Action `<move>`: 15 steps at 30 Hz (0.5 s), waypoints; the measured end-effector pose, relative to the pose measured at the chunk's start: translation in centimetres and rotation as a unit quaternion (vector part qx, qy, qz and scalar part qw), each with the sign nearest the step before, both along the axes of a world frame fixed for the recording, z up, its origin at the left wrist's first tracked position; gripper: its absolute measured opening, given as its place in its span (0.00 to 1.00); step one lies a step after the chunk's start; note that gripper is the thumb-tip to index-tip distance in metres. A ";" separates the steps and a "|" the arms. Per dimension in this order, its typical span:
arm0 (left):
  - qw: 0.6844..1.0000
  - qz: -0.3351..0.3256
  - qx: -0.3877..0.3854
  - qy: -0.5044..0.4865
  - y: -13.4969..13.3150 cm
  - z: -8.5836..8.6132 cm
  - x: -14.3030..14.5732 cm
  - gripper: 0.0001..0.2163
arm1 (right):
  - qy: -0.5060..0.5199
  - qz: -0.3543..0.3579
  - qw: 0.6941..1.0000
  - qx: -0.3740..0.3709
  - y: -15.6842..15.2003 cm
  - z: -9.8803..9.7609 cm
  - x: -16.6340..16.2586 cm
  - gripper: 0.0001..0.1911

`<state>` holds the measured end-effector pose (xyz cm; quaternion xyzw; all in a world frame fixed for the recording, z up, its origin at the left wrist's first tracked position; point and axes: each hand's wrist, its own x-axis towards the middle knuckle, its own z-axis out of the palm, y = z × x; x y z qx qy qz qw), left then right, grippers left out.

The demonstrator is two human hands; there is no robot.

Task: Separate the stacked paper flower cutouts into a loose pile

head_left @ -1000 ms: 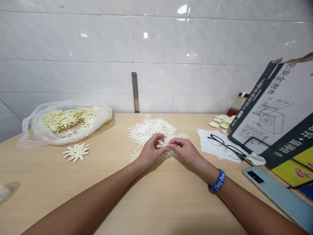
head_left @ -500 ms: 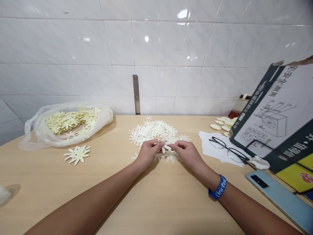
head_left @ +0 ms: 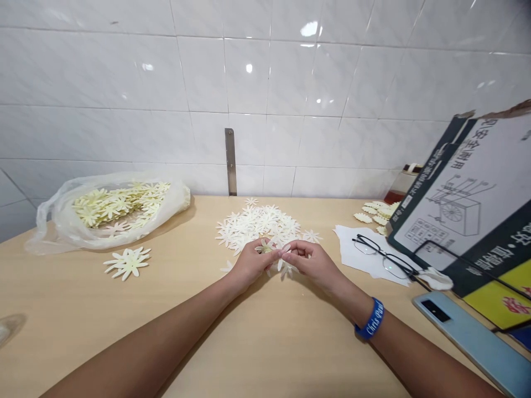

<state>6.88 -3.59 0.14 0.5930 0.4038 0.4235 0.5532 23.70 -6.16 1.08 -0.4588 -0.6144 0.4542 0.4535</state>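
Since our left hand (head_left: 250, 264) and right hand (head_left: 314, 262) both have fingers (head_left: 295, 257) pinching one flower (head_left: 264, 248) near the pile (head_left: 259, 224) on the worktop (head_left: 265, 342), we're probably at the fiddly bit, so next calls for a light touch.

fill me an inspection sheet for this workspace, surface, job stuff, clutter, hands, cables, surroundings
Surface: pale wood-look table
Job's things: pile of white flower cutouts in the middle; yellowish cutouts in a plastic bag; small flower cluster in front of it
Clutter: glasses on white paper, phone and printed box, all at right
Hands: left hand holds a flower cutout; right hand pinches a petal
Cables: nothing seen
Surroundings: tiled wall, upright metal strip
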 end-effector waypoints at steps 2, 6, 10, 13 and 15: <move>1.000 -0.007 -0.005 -0.003 0.0 0.0 0.0 0.14 | -0.003 -0.015 1.000 0.004 0.1 -0.1 0.0 0.16; 0.995 -0.006 -0.038 -0.092 0.4 -0.4 0.1 0.14 | -0.041 -0.111 0.993 0.012 1.1 -0.5 1.3 0.16; 0.983 0.009 -0.082 -0.166 0.8 -0.9 0.3 0.14 | -0.169 -0.275 0.945 0.048 2.0 -0.2 3.0 0.28; 0.982 -0.001 -0.092 -0.167 0.7 -0.8 0.3 0.14 | -0.187 -0.276 0.940 0.079 1.5 0.4 2.7 0.24; 0.982 -0.017 -0.098 -0.159 0.4 -0.6 0.2 0.15 | -0.171 -0.227 0.954 0.094 0.7 0.7 1.8 0.18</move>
